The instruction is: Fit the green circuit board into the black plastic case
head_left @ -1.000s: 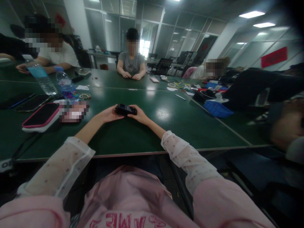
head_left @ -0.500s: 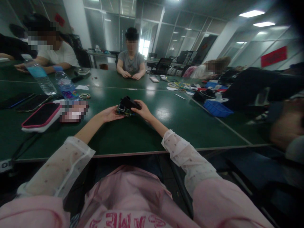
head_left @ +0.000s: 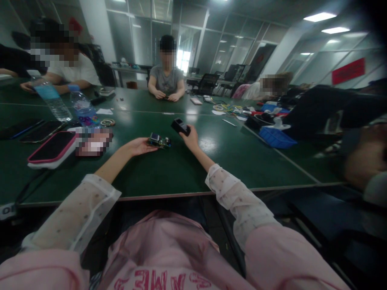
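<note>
Circuit board point(head_left: 160, 141) is held at its left end by left hand point(head_left: 140, 146), fingers under it. Black case point(head_left: 179, 126) is gripped by right hand point(head_left: 190, 139), right of board and slightly farther out. Hands are held apart over green table point(head_left: 181, 173).

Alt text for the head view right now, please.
A person's left hand holds a small circuit board and the right hand a black casing, apart, at a green table. Two bottles and a pink-edged phone are on the left.
</note>
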Demonstrator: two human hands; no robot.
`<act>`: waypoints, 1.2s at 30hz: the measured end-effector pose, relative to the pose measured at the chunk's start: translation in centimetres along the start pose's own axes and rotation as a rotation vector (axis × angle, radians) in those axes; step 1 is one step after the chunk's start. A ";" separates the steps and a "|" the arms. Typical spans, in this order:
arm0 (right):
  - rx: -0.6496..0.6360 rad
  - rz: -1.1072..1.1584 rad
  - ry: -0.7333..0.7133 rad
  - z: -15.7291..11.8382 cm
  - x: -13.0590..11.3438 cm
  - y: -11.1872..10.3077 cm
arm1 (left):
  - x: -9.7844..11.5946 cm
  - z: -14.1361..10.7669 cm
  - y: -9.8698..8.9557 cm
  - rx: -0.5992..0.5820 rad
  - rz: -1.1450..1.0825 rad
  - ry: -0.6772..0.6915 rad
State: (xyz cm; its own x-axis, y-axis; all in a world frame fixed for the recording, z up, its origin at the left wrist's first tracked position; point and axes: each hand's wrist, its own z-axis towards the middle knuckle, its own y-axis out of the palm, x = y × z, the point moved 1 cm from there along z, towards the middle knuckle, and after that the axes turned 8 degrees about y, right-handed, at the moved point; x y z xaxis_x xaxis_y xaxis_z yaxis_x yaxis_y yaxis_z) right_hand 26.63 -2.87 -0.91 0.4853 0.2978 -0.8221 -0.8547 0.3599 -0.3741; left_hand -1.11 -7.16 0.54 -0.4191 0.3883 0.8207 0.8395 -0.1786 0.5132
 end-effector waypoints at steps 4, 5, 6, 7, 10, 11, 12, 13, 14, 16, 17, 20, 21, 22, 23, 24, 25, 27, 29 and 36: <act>0.004 -0.196 -0.013 0.0 0.6 0.3 | -0.1 0.3 -0.3 -0.017 0.013 -0.009; -0.004 -0.248 -0.011 0.0 0.8 0.4 | -0.1 0.4 -0.4 -0.021 0.012 -0.011; -0.016 -0.292 -0.007 -0.1 0.9 0.5 | -0.1 0.5 -0.4 -0.025 0.007 -0.011; -0.030 -0.329 -0.002 -0.1 1.1 0.6 | -0.1 0.6 -0.5 -0.028 -0.001 -0.011; -0.058 -0.395 0.010 -0.2 1.4 0.8 | -0.1 0.7 -0.7 -0.033 -0.010 -0.018; -0.064 -0.405 0.012 -0.2 1.4 0.9 | -0.1 0.7 -0.7 -0.035 -0.005 -0.020; -0.069 -0.412 0.015 -0.2 1.4 0.9 | -0.1 0.7 -0.7 -0.037 0.004 -0.020; -0.072 -0.418 0.018 -0.2 1.4 0.8 | -0.1 0.7 -0.7 -0.039 0.012 -0.018; -0.075 -0.422 0.022 -0.2 1.4 0.8 | -0.1 0.7 -0.7 -0.041 0.018 -0.014; -0.078 -0.424 0.024 -0.2 1.3 0.8 | -0.1 0.7 -0.6 -0.045 0.024 -0.011; -0.078 -0.422 0.023 -0.2 1.3 0.8 | -0.1 0.7 -0.6 -0.049 0.025 -0.011; -0.080 -0.420 0.020 -0.3 1.2 0.8 | -0.1 0.7 -0.6 -0.056 0.030 -0.017; -0.080 -0.423 0.023 -0.3 1.2 0.8 | -0.1 0.7 -0.7 -0.056 0.033 -0.018; -0.081 -0.425 0.028 -0.3 1.2 0.8 | -0.1 0.8 -0.7 -0.055 0.036 -0.018; -0.082 -0.428 0.033 -0.2 1.2 0.8 | -0.1 0.8 -0.8 -0.053 0.039 -0.019; -0.084 -0.430 0.036 -0.2 1.2 0.8 | -0.2 0.9 -0.9 -0.053 0.040 -0.018; -0.085 -0.431 0.038 -0.2 1.2 0.8 | -0.2 0.9 -0.9 -0.055 0.040 -0.017; -0.085 -0.430 0.037 -0.2 1.3 0.8 | -0.2 0.9 -0.9 -0.056 0.036 -0.014; -0.086 -0.431 0.035 -0.1 1.3 0.8 | -0.2 0.9 -0.8 -0.049 0.033 -0.010; -0.075 -0.439 0.024 -0.2 1.2 0.8 | -0.1 0.4 -0.2 -0.026 0.054 -0.016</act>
State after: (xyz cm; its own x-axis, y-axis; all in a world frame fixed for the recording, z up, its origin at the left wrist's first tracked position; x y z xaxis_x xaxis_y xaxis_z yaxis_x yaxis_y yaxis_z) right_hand 26.45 -2.41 -2.30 0.8016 0.1097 -0.5877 -0.5798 0.3826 -0.7194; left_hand -1.11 -6.77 0.28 -0.3675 0.3920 0.8434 0.8514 -0.2233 0.4747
